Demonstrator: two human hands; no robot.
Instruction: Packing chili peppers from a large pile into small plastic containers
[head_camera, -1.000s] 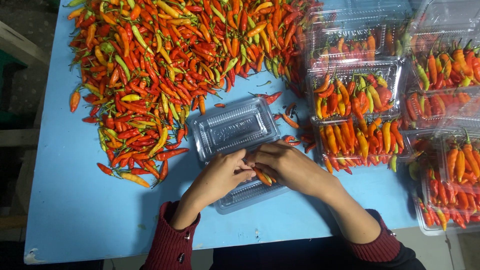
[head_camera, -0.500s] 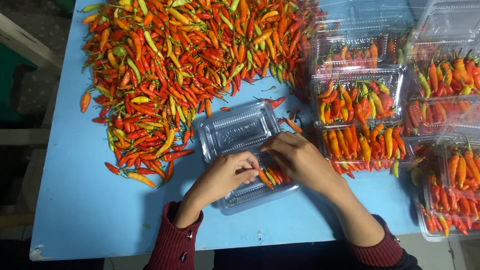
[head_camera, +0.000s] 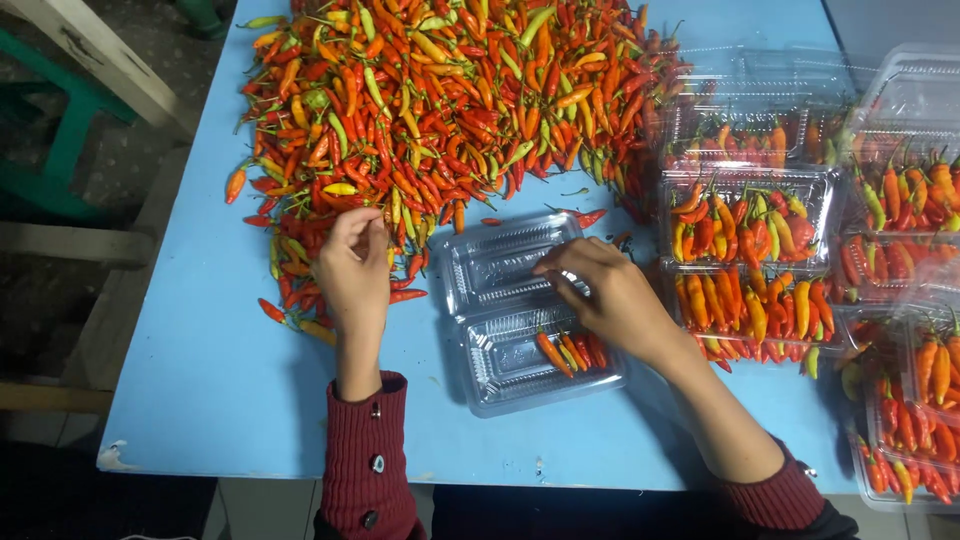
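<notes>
- Head view, left side: my left hand (head_camera: 353, 262) sits at the near edge of the chilli pile (head_camera: 440, 100), fingers (head_camera: 350, 222) curled loosely onto the loose red and orange pods. I cannot tell whether they have closed on any pod yet.
- Head view, centre: the open clear clamshell tray (head_camera: 520, 310) lies on the blue desk (head_camera: 220, 400) just beside the pile. A few chillies in the tray (head_camera: 572, 350) lie side by side in its near half; the far half, the lid, is bare.
- Head view, right hand: my right hand (head_camera: 610, 295) rests over the hinge area of the tray, fingers (head_camera: 556, 268) partly bent and touching the plastic, holding no pod that I can see.
- Head view, right side: filled trays (head_camera: 745, 215) are packed close together, some near the desk edge.
- Risk, my judgement: the light tray could slide or flip if the right hand presses unevenly. A hasty grab on the left could drag stray pods off the near desk edge. Stems could catch and disturb the neat row.
</notes>
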